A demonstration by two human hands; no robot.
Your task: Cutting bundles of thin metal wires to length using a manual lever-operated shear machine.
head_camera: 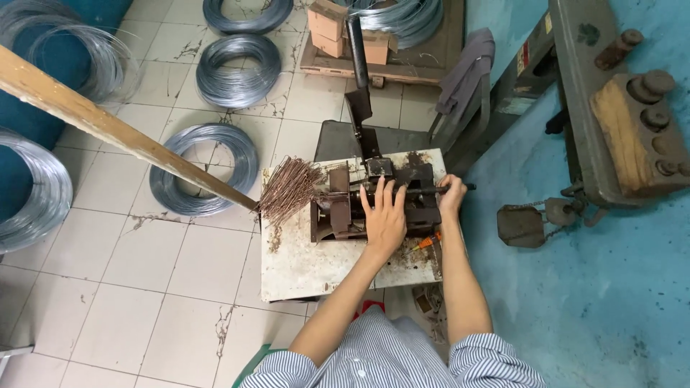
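Dark metal bending jig (374, 201) on a worn white surface (309, 266), its rod lying left to right, left hand (384, 219) flat with fingers spread on top, right hand (451, 195) apparently gripping the rod's right end (460, 188), lever handle (357, 50) pointing away, bundle of rusty bent wires (291, 188) at the left.

A dark, rusty wire-bending jig (374, 201) with an upright lever sits on the small table.

Bench press (374, 201): on small table (302, 266). Bent wire bundle (287, 188) at its left; wire coils (205, 169) on floor farther left; lever handle (357, 54) behind.
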